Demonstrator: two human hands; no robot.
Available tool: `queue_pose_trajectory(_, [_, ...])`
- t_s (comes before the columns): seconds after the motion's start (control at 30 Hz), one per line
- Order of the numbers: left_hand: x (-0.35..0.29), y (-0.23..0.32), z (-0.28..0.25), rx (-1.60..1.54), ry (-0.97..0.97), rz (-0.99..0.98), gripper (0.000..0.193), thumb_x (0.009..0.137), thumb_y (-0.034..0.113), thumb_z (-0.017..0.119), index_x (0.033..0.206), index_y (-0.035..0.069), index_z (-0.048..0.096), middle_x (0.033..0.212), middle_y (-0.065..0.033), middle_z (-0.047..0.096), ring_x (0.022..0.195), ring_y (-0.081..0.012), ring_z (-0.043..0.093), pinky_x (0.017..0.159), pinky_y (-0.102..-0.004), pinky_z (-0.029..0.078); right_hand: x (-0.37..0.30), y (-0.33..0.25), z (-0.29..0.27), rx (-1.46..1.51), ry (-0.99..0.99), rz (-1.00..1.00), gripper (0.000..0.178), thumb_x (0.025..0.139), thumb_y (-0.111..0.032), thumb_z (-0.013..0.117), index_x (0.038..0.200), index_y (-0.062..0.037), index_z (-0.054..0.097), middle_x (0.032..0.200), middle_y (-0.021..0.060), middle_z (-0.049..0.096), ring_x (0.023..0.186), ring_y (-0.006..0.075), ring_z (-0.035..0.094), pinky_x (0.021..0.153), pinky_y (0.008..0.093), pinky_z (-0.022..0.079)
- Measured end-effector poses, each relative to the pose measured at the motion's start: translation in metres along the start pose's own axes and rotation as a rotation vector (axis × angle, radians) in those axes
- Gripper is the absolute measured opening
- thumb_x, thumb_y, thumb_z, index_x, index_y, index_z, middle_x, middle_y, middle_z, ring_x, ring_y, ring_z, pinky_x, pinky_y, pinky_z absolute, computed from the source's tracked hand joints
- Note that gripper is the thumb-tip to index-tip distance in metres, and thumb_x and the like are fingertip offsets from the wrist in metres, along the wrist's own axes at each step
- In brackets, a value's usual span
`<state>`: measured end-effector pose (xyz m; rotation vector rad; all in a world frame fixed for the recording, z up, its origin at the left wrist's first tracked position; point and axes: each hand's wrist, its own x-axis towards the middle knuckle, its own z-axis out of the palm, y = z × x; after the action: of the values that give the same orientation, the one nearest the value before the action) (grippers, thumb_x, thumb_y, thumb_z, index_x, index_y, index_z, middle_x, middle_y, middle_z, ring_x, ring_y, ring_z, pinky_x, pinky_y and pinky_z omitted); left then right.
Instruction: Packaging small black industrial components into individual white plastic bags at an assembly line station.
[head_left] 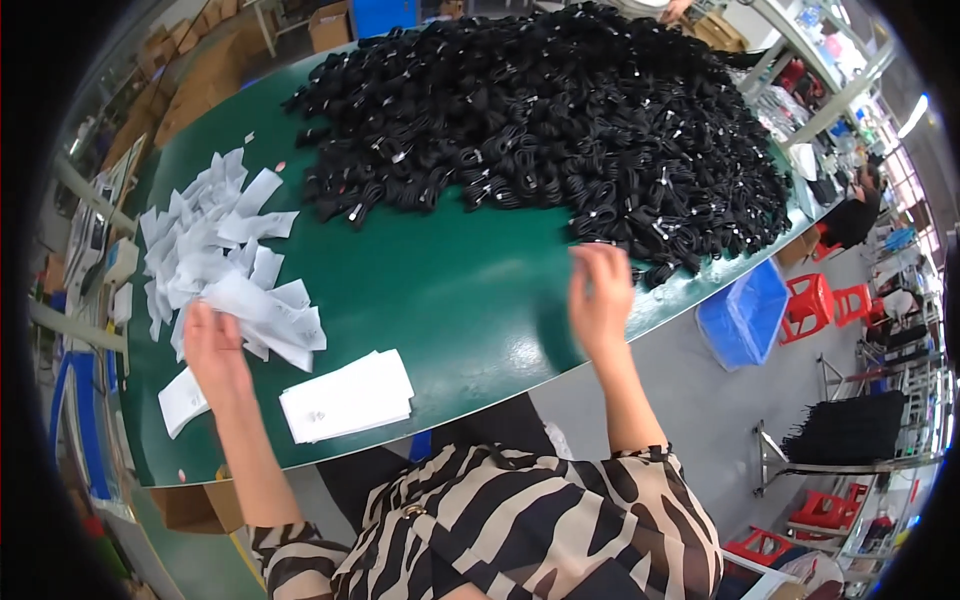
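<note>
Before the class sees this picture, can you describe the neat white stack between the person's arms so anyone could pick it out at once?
On the big green table, find the near edge, toward the left. The white stack lies there, just right of the left forearm. Its pieces lie flat and roughly aligned, unlike the jumbled pale heap beyond.

This is a factory workshop: the long green worktop [440, 290] beneath the left hand [217, 350] and right hand [600, 295] carries a great heap of coiled black cables [560, 130] beyond them, far more than any household would keep. Past the left hand stands a cardboard box [330, 27]. Off to the right of the right hand, across a grey floor [700, 420], are a blue bin [742, 315], red plastic stools [806, 306], a loaded metal rack [880, 467], another person [855, 210] and a glowing strip light [913, 117].
</note>
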<state>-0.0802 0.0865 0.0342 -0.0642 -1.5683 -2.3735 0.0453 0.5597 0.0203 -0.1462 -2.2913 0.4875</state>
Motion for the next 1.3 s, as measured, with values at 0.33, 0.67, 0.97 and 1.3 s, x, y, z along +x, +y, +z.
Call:
queue_pose_trajectory(0.33, [-0.096, -0.022, 0.061, 0.897, -0.455, 0.168, 0.020, 0.087, -0.002, 0.067, 0.107, 0.003, 0.065, 0.109, -0.0062, 0.064, 0.090, -0.0168, 0.061, 0.078, -0.0278, 0.050, -0.035, 0.051, -0.009, -0.238, -0.256, 0.041, 0.037, 0.084, -0.011, 0.072, 0.118, -0.0035, 0.061, 0.106, 0.0150, 0.060, 0.095, 0.0354, 0.060, 0.079, 0.0434, 0.049])
queue_pose_trajectory(0.67, [-0.149, -0.052, 0.076, 1.061, -0.751, 0.384, 0.010, 0.086, -0.002, 0.068, 0.093, 0.001, 0.061, 0.087, -0.0110, 0.058, 0.073, -0.0197, 0.058, 0.066, -0.0290, 0.048, -0.046, -0.068, 0.048, 0.804, -0.694, 0.117, 0.025, 0.093, -0.011, 0.063, 0.116, -0.0016, 0.065, 0.093, 0.0140, 0.065, 0.078, 0.0224, 0.062, 0.068, 0.0302, 0.050])
queue_pose_trajectory(0.97, [-0.154, -0.050, 0.070, 0.736, -0.562, -0.093, 0.010, 0.085, -0.007, 0.064, 0.091, -0.001, 0.058, 0.089, -0.0080, 0.059, 0.074, -0.0169, 0.055, 0.066, -0.0272, 0.045, -0.040, -0.094, 0.041, 1.002, -1.288, 0.730, 0.033, 0.104, -0.031, 0.051, 0.104, -0.0017, 0.067, 0.077, 0.0006, 0.062, 0.062, 0.0060, 0.051, 0.055, 0.0212, 0.041])
queue_pose_trajectory(1.3, [-0.151, -0.029, 0.093, 0.840, -0.776, 0.370, 0.013, 0.082, -0.004, 0.065, 0.088, 0.004, 0.056, 0.096, -0.0089, 0.060, 0.086, -0.0258, 0.054, 0.077, -0.0334, 0.044, -0.051, -0.102, 0.042, 1.190, -1.472, 1.279, 0.037, 0.102, -0.036, 0.056, 0.102, 0.0006, 0.063, 0.073, 0.0043, 0.061, 0.051, 0.0089, 0.047, 0.046, 0.0250, 0.039])
